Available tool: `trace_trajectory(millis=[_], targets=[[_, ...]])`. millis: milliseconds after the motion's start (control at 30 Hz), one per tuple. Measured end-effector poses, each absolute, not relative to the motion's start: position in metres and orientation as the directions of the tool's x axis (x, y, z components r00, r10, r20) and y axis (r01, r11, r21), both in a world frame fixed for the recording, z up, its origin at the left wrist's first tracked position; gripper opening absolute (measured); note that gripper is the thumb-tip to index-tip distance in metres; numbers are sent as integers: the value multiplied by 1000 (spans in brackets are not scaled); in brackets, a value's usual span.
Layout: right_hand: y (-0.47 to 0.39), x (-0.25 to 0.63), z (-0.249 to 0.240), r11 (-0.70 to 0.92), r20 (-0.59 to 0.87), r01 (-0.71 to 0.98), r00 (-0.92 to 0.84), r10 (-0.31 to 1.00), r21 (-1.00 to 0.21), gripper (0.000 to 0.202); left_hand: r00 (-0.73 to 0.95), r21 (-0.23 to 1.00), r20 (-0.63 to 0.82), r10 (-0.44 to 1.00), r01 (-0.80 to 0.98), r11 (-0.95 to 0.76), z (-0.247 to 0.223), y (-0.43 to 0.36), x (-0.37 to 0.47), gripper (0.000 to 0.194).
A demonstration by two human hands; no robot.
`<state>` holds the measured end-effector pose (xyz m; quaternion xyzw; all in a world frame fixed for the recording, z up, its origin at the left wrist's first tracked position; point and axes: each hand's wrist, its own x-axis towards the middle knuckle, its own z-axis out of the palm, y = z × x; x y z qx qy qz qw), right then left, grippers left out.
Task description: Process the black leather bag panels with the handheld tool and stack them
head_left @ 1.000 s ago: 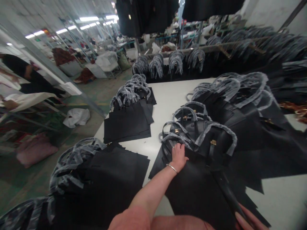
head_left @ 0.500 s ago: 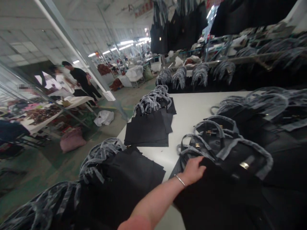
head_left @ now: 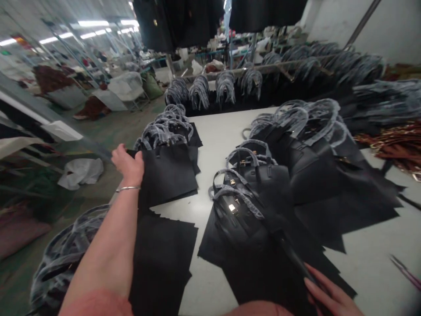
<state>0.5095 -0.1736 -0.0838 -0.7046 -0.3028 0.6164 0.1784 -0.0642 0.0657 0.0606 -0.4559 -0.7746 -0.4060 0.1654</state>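
My left hand (head_left: 129,167), with a bracelet at its wrist, is closed on the top left corner of a black bag panel (head_left: 169,169). That panel lies on a stack at the table's left edge, with plastic-wrapped handles behind it. At the lower right, my right hand (head_left: 324,292) grips the folded edge of another black bag panel (head_left: 263,272); part of the hand is cut off by the frame. Just beyond it lie black panels with wrapped handles (head_left: 243,151) and a gold-coloured clasp (head_left: 233,208).
More black panels (head_left: 164,245) lie at the near left of the white table (head_left: 210,145). Brown straps (head_left: 399,147) and a pointed tool (head_left: 403,267) are on the right. Behind the table, bags with wrapped handles (head_left: 225,90) hang on a rail. A post (head_left: 66,131) stands at left.
My left hand has moved from the right-hand panels to the stack at the left edge. The view has turned to the right, and my right hand has come into sight at the lower right.
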Motion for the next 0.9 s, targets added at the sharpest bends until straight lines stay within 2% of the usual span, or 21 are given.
trace_trajectory(millis=[67,167,233,300,400,500,600,700,800,900], targets=[[-165,508,-82,-746,-759,192,12,651,-637,86,-407,447,626,665,886,122,29,50,-23,34],[-152,509,-84,-764,-779,160,-52,625,-625,84,-43,573,405,913,791,-216,-47,-3,79,18],[-143,507,-84,-789,-802,151,-76,592,-596,79,235,679,208,949,664,-313,-98,-53,147,17],[-134,501,-82,-788,-802,147,-85,592,-597,75,436,720,58,898,605,-340,-134,-102,198,16],[-123,489,-74,-717,-728,150,-29,685,-681,71,442,692,-107,891,676,-253,-157,-155,235,21],[-120,489,-67,-674,-674,120,53,737,-729,68,374,659,-166,912,731,-180,-158,-177,241,38],[-121,504,-64,-727,-725,51,55,687,-685,62,376,681,-158,913,711,-175,-159,-184,237,49],[-115,517,-67,-761,-761,14,16,649,-649,53,385,692,-135,913,696,-191,-164,-188,236,50],[-97,513,-73,-724,-724,-5,6,690,-690,47,390,691,-112,914,691,-210,-168,-189,236,48],[-86,505,-71,-657,-656,10,58,753,-753,52,389,687,-92,917,692,-224,-170,-191,235,48]])
